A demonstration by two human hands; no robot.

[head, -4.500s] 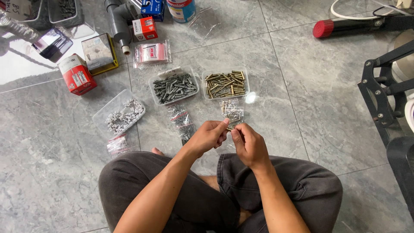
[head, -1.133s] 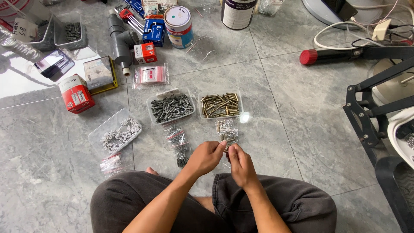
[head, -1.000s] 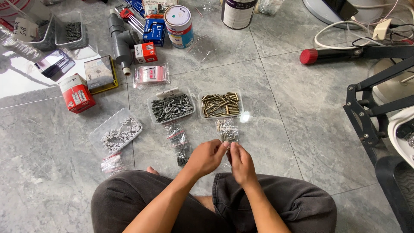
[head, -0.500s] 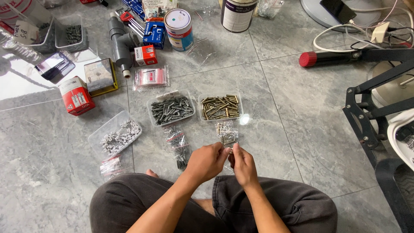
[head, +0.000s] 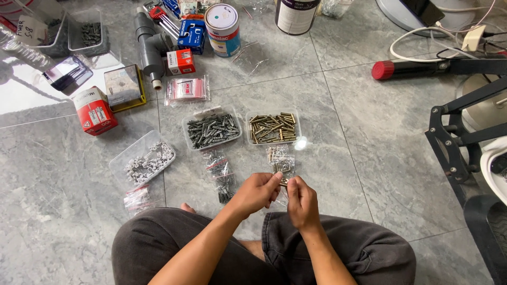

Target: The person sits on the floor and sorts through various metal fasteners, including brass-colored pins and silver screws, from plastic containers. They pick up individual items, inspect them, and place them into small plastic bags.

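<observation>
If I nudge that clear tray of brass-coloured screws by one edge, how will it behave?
The tray of brass-coloured screws looks thin and clear, so its wall would probably flex rather than push stiffly. It is well filled with metal, so likely heavy for its size. On the glossy floor tiles it should slide rather than tip; the loose screws may shift.

On the grey tile floor, a red carton lies at left, a small red-and-white box and blue box sit beside a white-lidded tin, with a dark, white-labelled can at top.
</observation>
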